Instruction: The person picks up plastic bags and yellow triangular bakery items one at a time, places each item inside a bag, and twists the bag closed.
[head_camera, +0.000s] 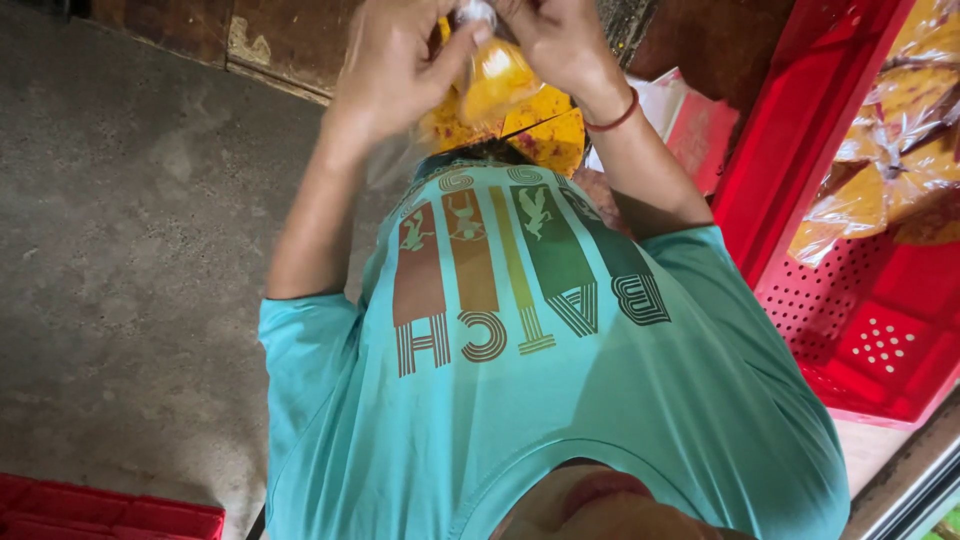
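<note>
I look down my own chest in a teal printed shirt. Both hands are raised in front of me at the top of the view. My left hand and my right hand, which has a red thread on the wrist, pinch the top of a small clear plastic bag filled with orange-yellow food. The bag hangs between the two hands. Just under it lies a heap of the same yellow food, partly hidden by my arms and shirt.
A red perforated plastic crate stands at my right, holding several clear packets of yellow food. A red-and-white sheet lies beside it. Grey concrete floor spreads to the left, with another red crate's edge at the bottom left.
</note>
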